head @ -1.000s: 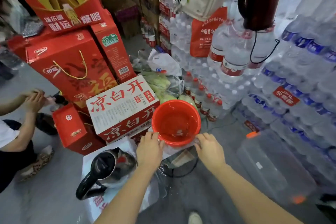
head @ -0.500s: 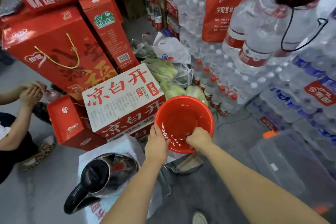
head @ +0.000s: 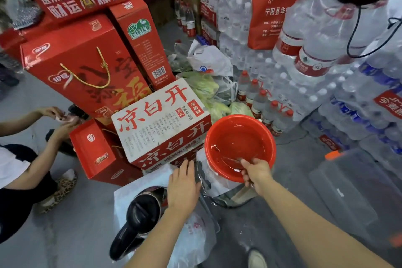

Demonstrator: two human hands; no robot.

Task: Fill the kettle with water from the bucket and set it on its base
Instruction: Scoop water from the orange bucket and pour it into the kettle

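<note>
You are gripping the near rim of the red bucket [head: 239, 143] with your right hand [head: 256, 173], fingers curled over the edge; half a second ago both hands were on that rim. Your left hand [head: 185, 183] has now come off the bucket and is hovering flat, fingers together and extended, between the bucket and the kettle [head: 139, 222], holding nothing. This suggests you are moving from steadying the bucket to reaching for the kettle, so filling has not yet begun. The bucket is standing just right of the white carton [head: 161, 119] and is holding a shallow pool of clear water that is glinting across its bottom; a clear plastic film is wrapping its lower wall. The kettle is sitting low and left of the bucket on a white plastic bag [head: 191, 235], lid open, dark handle pointing toward you; whether any water is inside cannot be told. Its base is not identifiable in this view. Because one hand alone is now controlling the bucket, you are likely needing a firmer hold before tipping it.
</note>
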